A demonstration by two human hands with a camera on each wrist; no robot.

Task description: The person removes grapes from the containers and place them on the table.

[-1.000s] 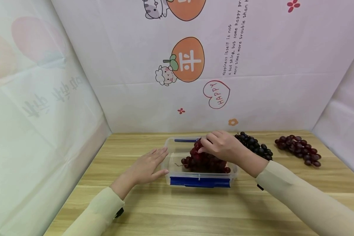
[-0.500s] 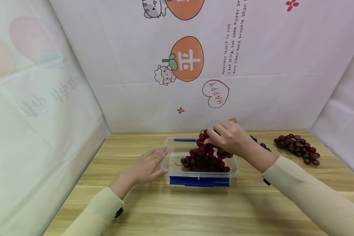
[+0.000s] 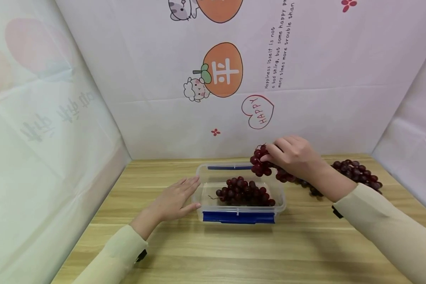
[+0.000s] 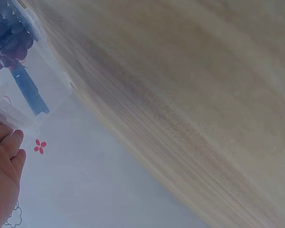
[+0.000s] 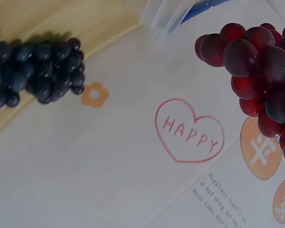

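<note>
My right hand [image 3: 292,156] pinches a bunch of red grapes [image 3: 260,161] by its top and holds it in the air over the right rear of a clear plastic box [image 3: 207,205] with blue clips. Close up in the right wrist view, the same red bunch [image 5: 256,61] hangs at the right; the fingers are out of that view. Inside the box lies a second bunch of red grapes [image 3: 243,191]. With fingers straight, my left hand [image 3: 175,201] rests against the box's left side. The left wrist view shows that hand [image 4: 4,166] beside the box wall.
Behind my right arm, a bunch of black grapes [image 5: 40,71] lies on the wooden table [image 3: 213,252], mostly hidden in the head view. Another dark red bunch [image 3: 358,173] lies farther right. A printed white cloth [image 3: 156,126] stands along the back.
My right hand has lifted one red bunch up out of the box and carried it to the right. The other bunch stays in the box. My left hand keeps its place.
</note>
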